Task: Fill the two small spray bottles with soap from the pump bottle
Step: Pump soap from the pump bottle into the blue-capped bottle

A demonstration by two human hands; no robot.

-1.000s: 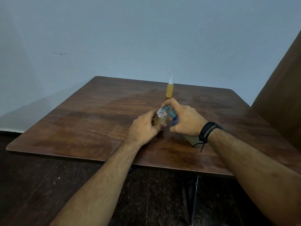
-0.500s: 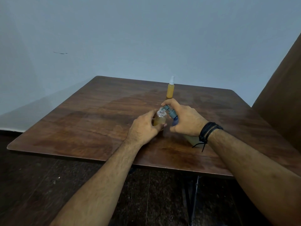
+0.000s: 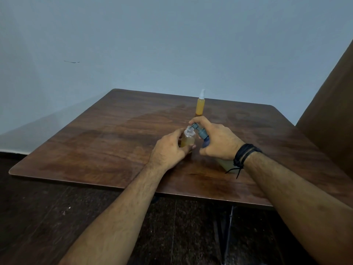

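Head view: a brown wooden table [image 3: 99, 150] against a pale blue wall [image 3: 172, 39], seen from above and behind two bare forearms
Wall mark: a thin dark streak [image 3: 71, 62] on the wall, far left, well above the table
Left hand [image 3: 171, 149]: fingers and thumb curled round the open bottle, holding it upright on the table
Open bottle [image 3: 188, 139]: small, clear, capless, partly filled with amber soap; it stands near the table's middle, just left of the pump
Pump [image 3: 199, 131]: grey-blue head with its spout touching or just over the open bottle's mouth; which one cannot be told
Capped bottle [image 3: 200, 104]: small, full of orange-yellow soap, white spray top on; upright behind the hands, well apart from them
Right hand [image 3: 217, 141]: fingers clamped round the pump bottle's neck, forefinger laid over the pump head
Pump bottle [image 3: 225, 163]: tilted toward the open bottle, mostly hidden under the right hand; a pale body shows below the wrist
Wristband [image 3: 243, 156]: black cords on the right wrist, with loose ends hanging down
Far right: a brown panel [image 3: 332, 115] rising beside the table
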